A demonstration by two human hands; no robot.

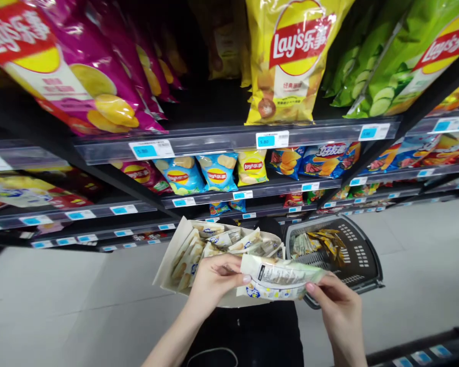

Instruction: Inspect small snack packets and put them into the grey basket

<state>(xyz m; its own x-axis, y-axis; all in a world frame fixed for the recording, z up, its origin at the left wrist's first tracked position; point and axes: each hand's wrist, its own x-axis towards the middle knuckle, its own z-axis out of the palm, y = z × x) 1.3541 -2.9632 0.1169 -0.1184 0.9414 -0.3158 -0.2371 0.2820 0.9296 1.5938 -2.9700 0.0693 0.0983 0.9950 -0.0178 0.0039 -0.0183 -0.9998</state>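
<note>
A pale snack packet (279, 280) with printed text and a barcode side is stretched between my two hands. My left hand (218, 278) pinches its left end, thumb in front. On the right end, my right hand (334, 295) grips it the same way. Just behind the packet stands an open white cardboard box (168, 262), filled with several similar small packets (191, 260). To the right of the box is a dark grey shopping basket (371, 260), holding some yellow-brown packets (329, 242) and pale green ones (303, 244). The packet hides part of the box and the basket's near side.
Ahead are shop shelves (214, 142) with price tags. Purple (80, 76), yellow (296, 61) and green (413, 71) chip bags stand on the upper shelf. Smaller blue bags (181, 176) sit lower. Grey floor (99, 306) spreads below, and another shelf edge (424, 351) shows at lower right.
</note>
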